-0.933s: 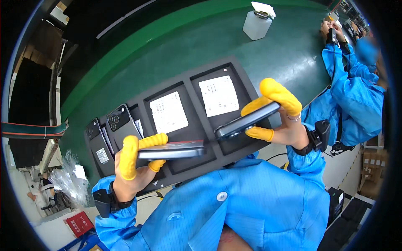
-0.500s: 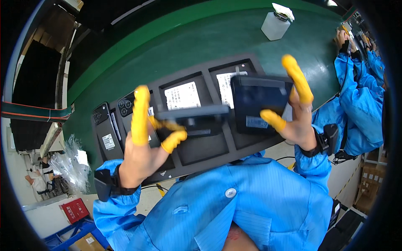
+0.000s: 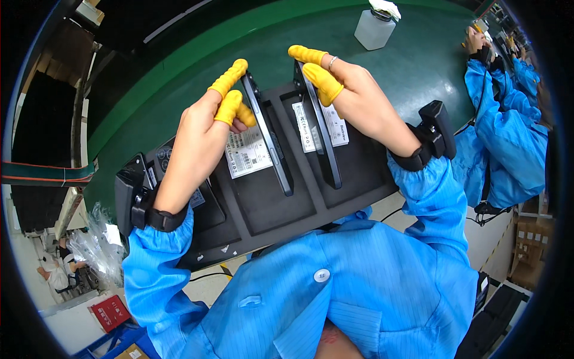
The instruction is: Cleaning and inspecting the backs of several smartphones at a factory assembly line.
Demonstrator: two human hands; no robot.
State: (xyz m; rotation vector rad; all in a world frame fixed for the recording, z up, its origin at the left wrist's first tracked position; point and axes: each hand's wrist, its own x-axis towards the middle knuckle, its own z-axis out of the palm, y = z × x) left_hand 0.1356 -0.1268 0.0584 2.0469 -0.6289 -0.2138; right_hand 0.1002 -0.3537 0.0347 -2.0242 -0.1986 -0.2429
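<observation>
Now each of the hands pinches its own phone; the left hand (image 3: 206, 128) grips the first phone (image 3: 267, 134), the right hand (image 3: 356, 99) the second phone (image 3: 323, 131), both by the far end, tipped on edge; long axes slant back toward the body, over neighbouring compartments of the dark tray (image 3: 281, 232); white papers (image 3: 246, 158) lie inside; contact below, can't tell.
</observation>
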